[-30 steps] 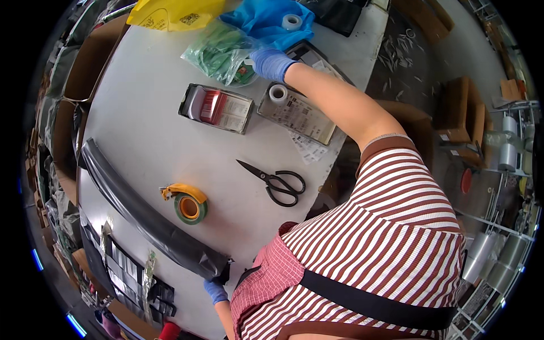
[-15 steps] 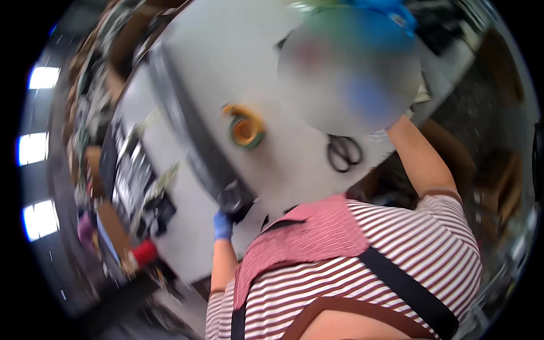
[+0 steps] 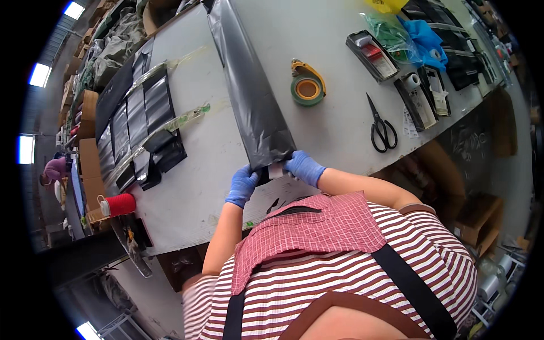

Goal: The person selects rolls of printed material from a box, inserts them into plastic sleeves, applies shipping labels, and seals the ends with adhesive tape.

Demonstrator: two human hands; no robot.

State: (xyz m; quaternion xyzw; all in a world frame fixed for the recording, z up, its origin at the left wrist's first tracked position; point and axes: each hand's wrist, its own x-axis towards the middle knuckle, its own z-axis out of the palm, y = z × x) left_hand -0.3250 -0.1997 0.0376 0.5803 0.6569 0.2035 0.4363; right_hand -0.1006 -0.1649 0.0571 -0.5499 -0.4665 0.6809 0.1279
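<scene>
A long, flat package in black plastic film (image 3: 249, 85) lies across the table, its near end toward me. My left hand (image 3: 242, 186), in a blue glove, is closed on the left corner of that end. On the right corner my right hand (image 3: 305, 168), gloved the same way, is closed too. Between them the end of the film is creased, and a small pale piece (image 3: 276, 170) shows there. To the right of the package sits an orange tape dispenser (image 3: 318, 77) with a green-edged roll. Black-handled scissors (image 3: 382, 127) lie farther right.
Taped black packages (image 3: 144, 113) lie on the left, with a red spool of cord (image 3: 120, 204) at the table's edge. Long narrow boxes (image 3: 372, 55) and a blue plastic bag (image 3: 424, 41) are at the far right. A person in purple (image 3: 55, 170) is away to the left.
My right hand has come from the far right side of the table to the package's near end. My left hand has stayed at that end. The view has turned and sharpened.
</scene>
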